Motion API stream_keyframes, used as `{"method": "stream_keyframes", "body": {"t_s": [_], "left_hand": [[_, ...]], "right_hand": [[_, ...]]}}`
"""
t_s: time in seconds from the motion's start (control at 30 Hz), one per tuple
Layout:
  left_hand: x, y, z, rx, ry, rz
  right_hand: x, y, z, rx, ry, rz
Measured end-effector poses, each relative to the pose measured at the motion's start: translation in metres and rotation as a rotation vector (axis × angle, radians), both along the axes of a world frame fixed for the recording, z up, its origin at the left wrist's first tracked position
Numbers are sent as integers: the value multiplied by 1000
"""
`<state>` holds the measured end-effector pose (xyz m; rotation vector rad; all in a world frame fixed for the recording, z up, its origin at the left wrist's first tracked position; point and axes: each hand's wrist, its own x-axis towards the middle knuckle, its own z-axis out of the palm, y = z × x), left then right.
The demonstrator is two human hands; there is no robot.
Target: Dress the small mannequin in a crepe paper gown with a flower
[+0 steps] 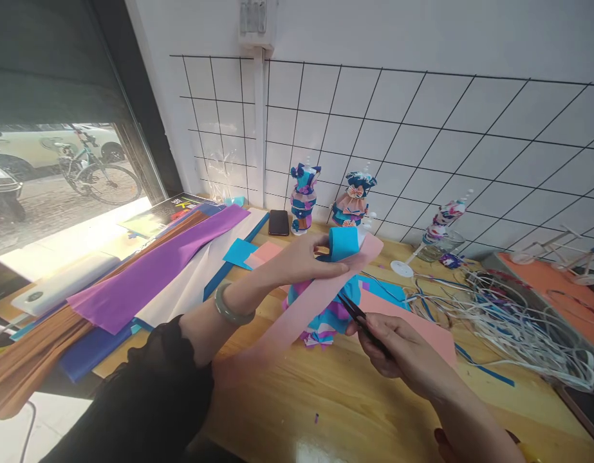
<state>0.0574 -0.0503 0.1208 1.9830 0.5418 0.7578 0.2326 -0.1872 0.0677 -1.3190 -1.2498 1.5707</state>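
Observation:
My left hand [313, 257] is closed with thumb and fingers on a long pink paper strip [301, 315], which runs from the top of a small dress form down toward the table. A bright blue paper band [343, 244] wraps the form beside my fingertips. Below, the form carries a ruffled blue, purple and pink paper skirt [320, 325], partly hidden behind the strip. Between the fingers of my right hand [390, 347] are black tweezers [358, 315], their tips by the strip's lower edge and the blue bodice. Whether the tips touch paper I cannot tell.
Purple paper [171, 263] and other coloured sheets lie left. Pink paper [412, 321] sits on the wooden table [325, 399] at right, near tangled white cords [509, 328]. Decorated dress forms [304, 199] and a phone [278, 222] stand or lie at the back.

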Motion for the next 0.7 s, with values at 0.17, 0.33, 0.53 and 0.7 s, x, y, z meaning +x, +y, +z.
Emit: {"method": "stream_keyframes", "body": {"t_s": [0.17, 0.33, 0.53, 0.7], "left_hand": [[-1, -1, -2, -30, -25, -25], [-1, -3, -3, -32, -17, -34], [-2, -3, 0, 29, -34, -66], [-2, -5, -1, -2, -32, -31]], "right_hand": [[-10, 2, 8, -8, 13, -26], [-20, 4, 14, -51, 56, -51], [-29, 6, 12, -82, 31, -54], [-32, 7, 11, -69, 41, -56]]}}
